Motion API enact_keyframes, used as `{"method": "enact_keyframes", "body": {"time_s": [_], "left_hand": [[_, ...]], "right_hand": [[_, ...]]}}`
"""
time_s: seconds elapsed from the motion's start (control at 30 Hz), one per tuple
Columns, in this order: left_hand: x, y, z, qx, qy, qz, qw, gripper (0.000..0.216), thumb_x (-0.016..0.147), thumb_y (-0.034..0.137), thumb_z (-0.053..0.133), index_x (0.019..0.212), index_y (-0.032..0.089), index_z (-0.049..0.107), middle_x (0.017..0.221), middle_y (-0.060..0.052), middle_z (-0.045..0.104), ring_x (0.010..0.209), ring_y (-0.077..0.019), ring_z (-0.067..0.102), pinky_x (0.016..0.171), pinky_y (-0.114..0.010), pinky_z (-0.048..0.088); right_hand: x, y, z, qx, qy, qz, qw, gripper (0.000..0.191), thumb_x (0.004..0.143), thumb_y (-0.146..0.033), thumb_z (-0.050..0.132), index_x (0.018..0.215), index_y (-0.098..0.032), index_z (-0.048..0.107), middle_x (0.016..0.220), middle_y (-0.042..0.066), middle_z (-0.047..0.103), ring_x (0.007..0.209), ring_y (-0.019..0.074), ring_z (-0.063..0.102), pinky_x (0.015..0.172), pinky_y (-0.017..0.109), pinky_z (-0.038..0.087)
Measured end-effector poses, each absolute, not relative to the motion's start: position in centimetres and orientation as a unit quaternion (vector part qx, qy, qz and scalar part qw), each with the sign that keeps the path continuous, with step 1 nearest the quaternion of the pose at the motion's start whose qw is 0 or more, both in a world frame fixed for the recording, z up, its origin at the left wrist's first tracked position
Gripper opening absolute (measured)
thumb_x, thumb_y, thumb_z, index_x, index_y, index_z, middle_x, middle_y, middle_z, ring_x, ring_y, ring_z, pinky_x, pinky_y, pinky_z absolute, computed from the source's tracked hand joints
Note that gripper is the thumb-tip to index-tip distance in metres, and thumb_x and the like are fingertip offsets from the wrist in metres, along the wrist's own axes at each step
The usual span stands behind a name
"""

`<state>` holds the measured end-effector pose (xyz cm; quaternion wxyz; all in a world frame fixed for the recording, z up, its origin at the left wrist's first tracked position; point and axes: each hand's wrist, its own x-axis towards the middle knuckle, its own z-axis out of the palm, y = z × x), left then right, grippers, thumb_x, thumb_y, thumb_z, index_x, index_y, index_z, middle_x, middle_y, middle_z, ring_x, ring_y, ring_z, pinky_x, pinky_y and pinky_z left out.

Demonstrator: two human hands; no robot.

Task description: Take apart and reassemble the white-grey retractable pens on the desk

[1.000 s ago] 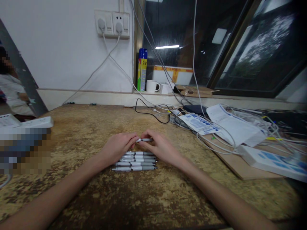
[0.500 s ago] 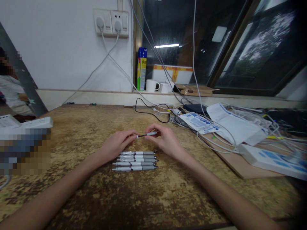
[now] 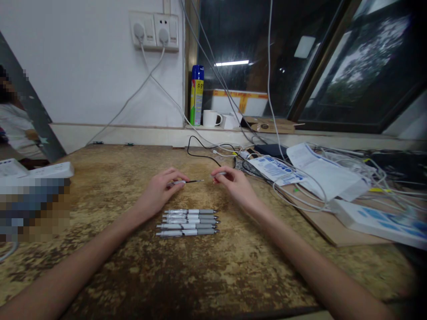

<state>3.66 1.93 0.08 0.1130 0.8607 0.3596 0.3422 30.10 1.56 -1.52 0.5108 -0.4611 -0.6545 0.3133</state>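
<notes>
Between the thumb and fingers of my left hand (image 3: 166,184) is a pen body (image 3: 176,182), with its dark refill (image 3: 193,181) bare and pointing right. My right hand (image 3: 232,183) pinches a short grey pen grip (image 3: 218,174), apart from the refill's tip. Below both hands, several white and grey pens (image 3: 188,222) lie side by side on the worn wooden table (image 3: 187,275), their grey grip ends to the right. Neither hand touches that row.
A white power strip (image 3: 376,222) and a board (image 3: 320,226) lie at right, with tangled cables and paper packets (image 3: 280,171) behind. A black cable (image 3: 190,146) curls at the back. On the sill stand a spray can (image 3: 197,95) and a white mug (image 3: 211,118).
My hands have moved apart: the right slightly up and right with the grip, the left slightly left with the body. The refill now shows along its length to the tip.
</notes>
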Motion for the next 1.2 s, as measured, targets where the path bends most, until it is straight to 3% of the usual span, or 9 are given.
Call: {"method": "enact_keyframes", "body": {"time_s": [0.1, 0.23, 0.43, 0.7, 0.9, 1.0, 1.2], "left_hand": [[3.9, 1.6, 0.3, 0.864, 0.347, 0.346, 0.115, 0.02, 0.103, 0.031, 0.057, 0.108, 0.021, 0.074, 0.11, -0.005, 0.07, 0.106, -0.0237, 0.065, 0.096, -0.038, 0.048], [4.3, 1.1, 0.6, 0.869, 0.329, 0.349, 0.122, 0.021, 0.103, 0.031, 0.057, 0.112, 0.022, 0.073, 0.114, -0.005, 0.069, 0.11, -0.0227, 0.065, 0.099, -0.037, 0.048], [4.1, 1.3, 0.6, 0.847, 0.367, 0.361, 0.134, 0.023, 0.102, 0.036, 0.058, 0.114, 0.022, 0.072, 0.114, -0.006, 0.071, 0.106, -0.0235, 0.066, 0.095, -0.037, 0.051], [3.3, 2.4, -0.1, 0.815, 0.389, 0.399, 0.157, 0.022, 0.098, 0.036, 0.062, 0.111, 0.021, 0.072, 0.115, -0.007, 0.07, 0.102, -0.022, 0.067, 0.086, -0.033, 0.055], [3.1, 2.5, -0.1, 0.798, 0.417, 0.395, 0.182, 0.027, 0.098, 0.04, 0.064, 0.115, 0.022, 0.073, 0.118, -0.007, 0.073, 0.105, -0.0235, 0.068, 0.088, -0.034, 0.055], [2.9, 2.7, -0.2, 0.796, 0.425, 0.387, 0.188, 0.029, 0.098, 0.044, 0.064, 0.115, 0.022, 0.073, 0.117, -0.006, 0.075, 0.104, -0.024, 0.069, 0.09, -0.036, 0.054], [2.4, 3.2, -0.9, 0.8, 0.428, 0.374, 0.192, 0.033, 0.098, 0.048, 0.061, 0.114, 0.021, 0.073, 0.116, -0.007, 0.075, 0.105, -0.0252, 0.069, 0.09, -0.037, 0.054]], "right_hand": [[29.5, 1.4, -2.0, -0.464, -0.691, 0.299, 0.466, 0.026, 0.094, -0.041, 0.06, 0.09, -0.019, 0.073, 0.085, 0.005, 0.075, 0.081, 0.0209, 0.069, 0.079, 0.033, 0.05], [28.5, 1.0, -2.3, -0.418, -0.687, 0.387, 0.451, 0.037, 0.095, -0.051, 0.058, 0.083, -0.018, 0.071, 0.081, 0.005, 0.073, 0.079, 0.0204, 0.068, 0.079, 0.033, 0.052], [29.0, 1.2, -1.8, -0.413, -0.611, 0.456, 0.498, 0.043, 0.087, -0.06, 0.065, 0.077, -0.018, 0.07, 0.08, 0.006, 0.072, 0.074, 0.0184, 0.065, 0.074, 0.03, 0.052], [29.9, 1.4, -1.3, -0.41, -0.539, 0.477, 0.559, 0.04, 0.085, -0.054, 0.068, 0.069, -0.017, 0.065, 0.076, 0.006, 0.068, 0.068, 0.0148, 0.06, 0.068, 0.028, 0.046], [30.1, 1.7, -1.4, -0.43, -0.624, 0.366, 0.539, 0.034, 0.088, -0.051, 0.066, 0.083, -0.017, 0.07, 0.085, 0.005, 0.072, 0.08, 0.019, 0.065, 0.08, 0.032, 0.05], [30.2, 1.9, -1.8, -0.448, -0.659, 0.298, 0.526, 0.03, 0.088, -0.048, 0.067, 0.09, -0.018, 0.072, 0.085, 0.005, 0.073, 0.079, 0.0199, 0.066, 0.078, 0.032, 0.049], [30.3, 2.2, -2.1, -0.45, -0.664, 0.277, 0.53, 0.025, 0.085, -0.04, 0.072, 0.095, -0.018, 0.073, 0.093, 0.007, 0.077, 0.08, 0.0195, 0.069, 0.077, 0.032, 0.052]]}}
